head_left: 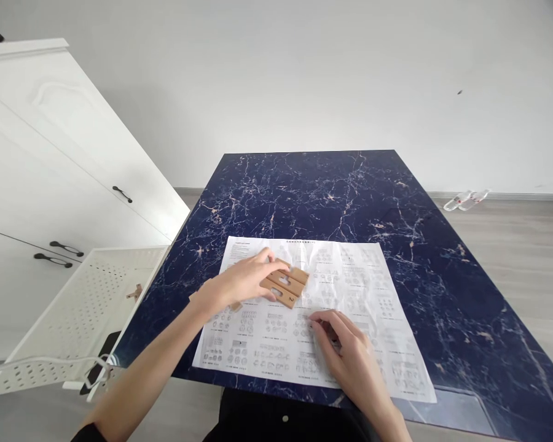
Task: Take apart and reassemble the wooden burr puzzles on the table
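Observation:
My left hand (249, 276) lies over several flat wooden pieces (291, 283) set side by side on a printed paper sheet (286, 344). Its thumb and fingers grip their left part from both sides. The pieces have cut-out slots, and the nearest one bears a dark "2". Under my left wrist another small wooden piece (236, 306) shows in part. Nearer to me, my right hand (345, 350) rests on the sheet with its fingers curled and thumb against index finger. Whatever may be between those fingers is hidden.
The creased sheet lies on a dark blue marbled table (304, 190). To the left stand a white perforated rack (74, 294) with a small brown wooden piece (136, 293) and a white cabinet (50, 147). Clear bottles (465, 199) are on the floor at the right.

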